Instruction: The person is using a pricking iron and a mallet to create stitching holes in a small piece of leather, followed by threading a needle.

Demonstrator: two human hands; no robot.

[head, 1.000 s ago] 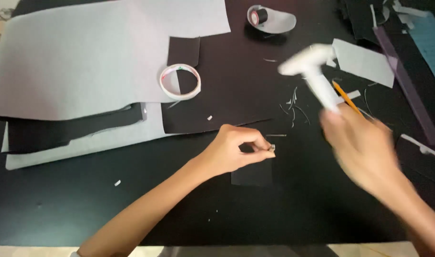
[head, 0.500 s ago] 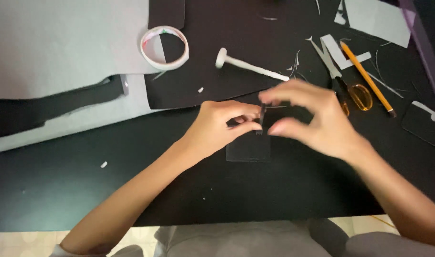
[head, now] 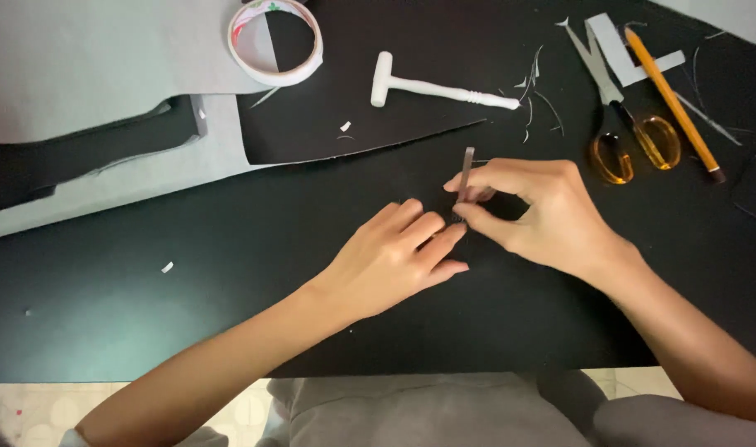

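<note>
My right hand (head: 537,215) pinches a thin grey metal tool (head: 465,171) and holds it upright, its lower tip against the black table. My left hand (head: 393,260) lies flat just left of it, fingers together, pressing down on a small black piece that is almost wholly hidden under the palm. Its fingertips touch the tool's lower end. A small white mallet (head: 438,86) lies on a black sheet (head: 328,116) above the hands.
A roll of white tape (head: 274,40) sits at the top beside grey sheets (head: 88,74). Scissors with amber handles (head: 630,136), a yellow pencil (head: 672,99) and paper scraps lie at the upper right. The table's front edge (head: 229,377) runs along the bottom.
My right hand put the white mallet down on the black sheet and took hold of the thin metal tool. My left hand let go of it and flattened on the small black piece.
</note>
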